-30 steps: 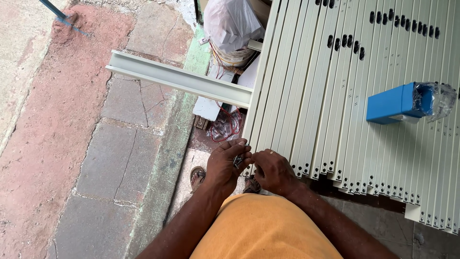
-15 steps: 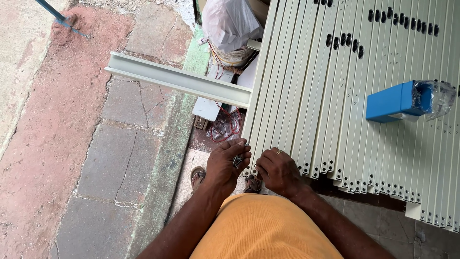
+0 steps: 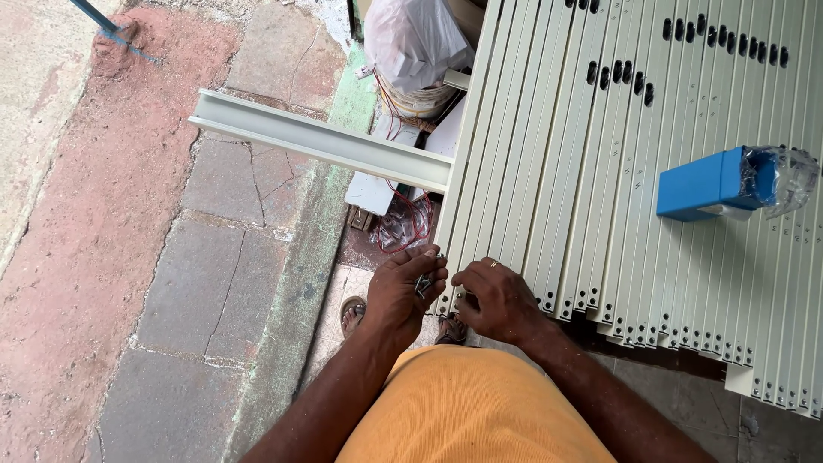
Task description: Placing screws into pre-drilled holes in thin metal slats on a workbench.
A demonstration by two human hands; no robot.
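Head view: blue box [image 3: 705, 183] on slats [image 3: 566, 171]

A blue rectangular box [image 3: 701, 183] lies on its side on the cream slotted metal panels [image 3: 600, 171], toward their right side; its right end sits in crumpled clear plastic wrap [image 3: 784, 176]; a white plastic bag [image 3: 416, 39], bulging and creased, stands at the top, just left of the panels' edge; no labels, signs or screens show.
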